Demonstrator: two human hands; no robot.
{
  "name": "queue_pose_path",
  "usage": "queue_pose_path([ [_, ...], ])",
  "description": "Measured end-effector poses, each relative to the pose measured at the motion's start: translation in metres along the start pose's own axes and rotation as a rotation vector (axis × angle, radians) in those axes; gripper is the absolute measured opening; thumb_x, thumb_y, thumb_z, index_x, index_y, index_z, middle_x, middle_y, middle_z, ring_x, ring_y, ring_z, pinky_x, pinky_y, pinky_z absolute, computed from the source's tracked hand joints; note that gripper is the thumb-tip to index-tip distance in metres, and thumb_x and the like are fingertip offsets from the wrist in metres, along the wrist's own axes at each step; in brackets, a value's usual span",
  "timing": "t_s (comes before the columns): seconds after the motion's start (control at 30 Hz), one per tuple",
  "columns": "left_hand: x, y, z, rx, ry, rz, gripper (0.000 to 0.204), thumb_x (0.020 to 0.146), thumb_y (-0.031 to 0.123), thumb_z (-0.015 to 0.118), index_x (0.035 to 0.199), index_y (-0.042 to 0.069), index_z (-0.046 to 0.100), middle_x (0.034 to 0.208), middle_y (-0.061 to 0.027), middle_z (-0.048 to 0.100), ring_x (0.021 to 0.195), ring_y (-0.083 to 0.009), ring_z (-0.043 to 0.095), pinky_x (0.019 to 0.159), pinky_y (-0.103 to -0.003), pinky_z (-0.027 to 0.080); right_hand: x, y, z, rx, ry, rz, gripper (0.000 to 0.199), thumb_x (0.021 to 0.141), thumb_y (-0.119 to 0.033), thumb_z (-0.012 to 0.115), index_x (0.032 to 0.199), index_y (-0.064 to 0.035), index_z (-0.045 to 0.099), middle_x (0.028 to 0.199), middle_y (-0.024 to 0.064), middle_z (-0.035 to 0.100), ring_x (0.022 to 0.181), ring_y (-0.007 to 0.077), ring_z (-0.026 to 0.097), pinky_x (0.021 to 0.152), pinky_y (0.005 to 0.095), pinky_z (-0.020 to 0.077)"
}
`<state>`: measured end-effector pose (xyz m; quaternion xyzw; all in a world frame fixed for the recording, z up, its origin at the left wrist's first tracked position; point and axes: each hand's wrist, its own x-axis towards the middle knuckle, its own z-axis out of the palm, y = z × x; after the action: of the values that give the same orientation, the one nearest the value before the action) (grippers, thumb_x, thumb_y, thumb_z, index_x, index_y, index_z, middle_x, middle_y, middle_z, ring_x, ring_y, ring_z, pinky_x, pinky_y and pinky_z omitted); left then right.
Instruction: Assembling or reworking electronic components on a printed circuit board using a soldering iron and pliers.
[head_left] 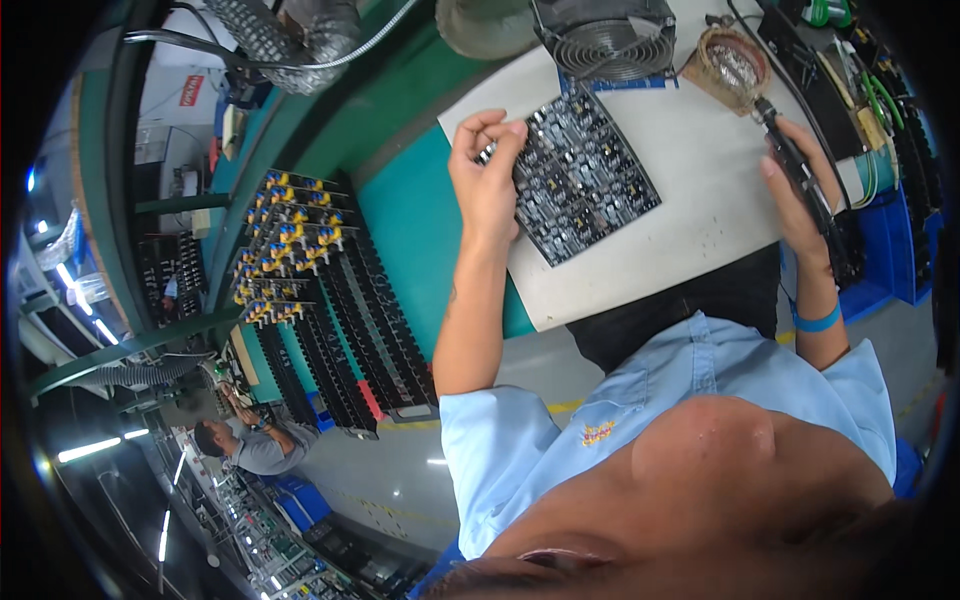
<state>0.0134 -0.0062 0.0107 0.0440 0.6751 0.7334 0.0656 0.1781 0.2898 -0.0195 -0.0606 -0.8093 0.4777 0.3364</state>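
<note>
A dark circuit board panel (585, 175), dense with small components, lies tilted on the white work surface. At its left edge is my left hand (485, 175), fingers curled around a small silvery thing (486, 153) whose kind I cannot make out. The thumb of that hand is close to the board's edge. My right hand (803, 195) is closed around the black handle of a soldering iron (797, 160) to the right of the board. The iron's front end points at a brown holder (733, 68) filled with silvery metallic material.
Behind the board stands a round-grilled black fan (610, 50). Pliers and other hand tools (870, 95) lie at far right, above blue bins (890, 240). Leftward are black slotted racks (335, 320) and stacked boards with yellow parts (290, 235). Another person (255, 445) works farther left.
</note>
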Motion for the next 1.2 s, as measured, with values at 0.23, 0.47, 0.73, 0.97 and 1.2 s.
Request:
queue_pose_path([
  [0.23, 0.001, 0.003, -0.001, -0.018, 0.008, -0.028, 0.027, 0.089, 0.004, 0.068, 0.114, 0.001, 0.058, 0.09, -0.005, 0.063, 0.083, -0.0106, 0.058, 0.081, -0.022, 0.046, 0.005, -0.01, 0.004, 0.032, -0.049, -0.036, 0.04, 0.082, 0.001, 0.068, 0.121, 0.0014, 0.062, 0.103, 0.0121, 0.062, 0.087, 0.02, 0.057, 0.08, 0.0276, 0.0435],
  [0.47, 0.011, -0.006, -0.011, 0.11, -0.002, 0.035, 0.027, 0.091, 0.009, 0.068, 0.116, 0.002, 0.06, 0.1, -0.0079, 0.063, 0.091, -0.0134, 0.059, 0.083, -0.023, 0.047, 0.011, -0.001, 0.006, 0.058, -0.031, -0.229, 0.04, 0.079, -0.003, 0.071, 0.119, -0.0015, 0.065, 0.103, 0.0118, 0.066, 0.086, 0.0242, 0.061, 0.079, 0.0321, 0.0478],
  [0.73, 0.009, -0.001, -0.004, 0.107, -0.042, 0.081, 0.024, 0.094, 0.013, 0.065, 0.114, 0.002, 0.057, 0.095, -0.0037, 0.058, 0.084, -0.009, 0.054, 0.077, -0.021, 0.045, 0.002, 0.003, 0.012, 0.085, 0.09, -0.261, 0.038, 0.079, -0.002, 0.071, 0.116, -0.0025, 0.066, 0.097, 0.0085, 0.066, 0.075, 0.0207, 0.059, 0.072, 0.0293, 0.0471],
  [0.97, 0.007, 0.006, -0.004, 0.098, -0.03, 0.048, 0.024, 0.094, 0.012, 0.065, 0.115, 0.003, 0.056, 0.092, -0.0026, 0.057, 0.082, -0.0083, 0.053, 0.076, -0.02, 0.044, 0.003, 0.005, 0.015, 0.091, 0.076, -0.232, 0.038, 0.078, -0.001, 0.071, 0.115, -0.0019, 0.066, 0.093, 0.0084, 0.066, 0.074, 0.0201, 0.059, 0.07, 0.0281, 0.0468],
  [1.2, 0.014, 0.0, -0.005, 0.094, -0.016, -0.006, 0.024, 0.094, 0.012, 0.064, 0.115, 0.003, 0.056, 0.09, -0.0015, 0.057, 0.08, -0.0075, 0.052, 0.075, -0.02, 0.043, 0.009, 0.002, 0.009, 0.11, 0.014, -0.213, 0.038, 0.077, 0.001, 0.072, 0.114, -0.0009, 0.066, 0.093, 0.0087, 0.066, 0.074, 0.0205, 0.06, 0.069, 0.0283, 0.0471],
])
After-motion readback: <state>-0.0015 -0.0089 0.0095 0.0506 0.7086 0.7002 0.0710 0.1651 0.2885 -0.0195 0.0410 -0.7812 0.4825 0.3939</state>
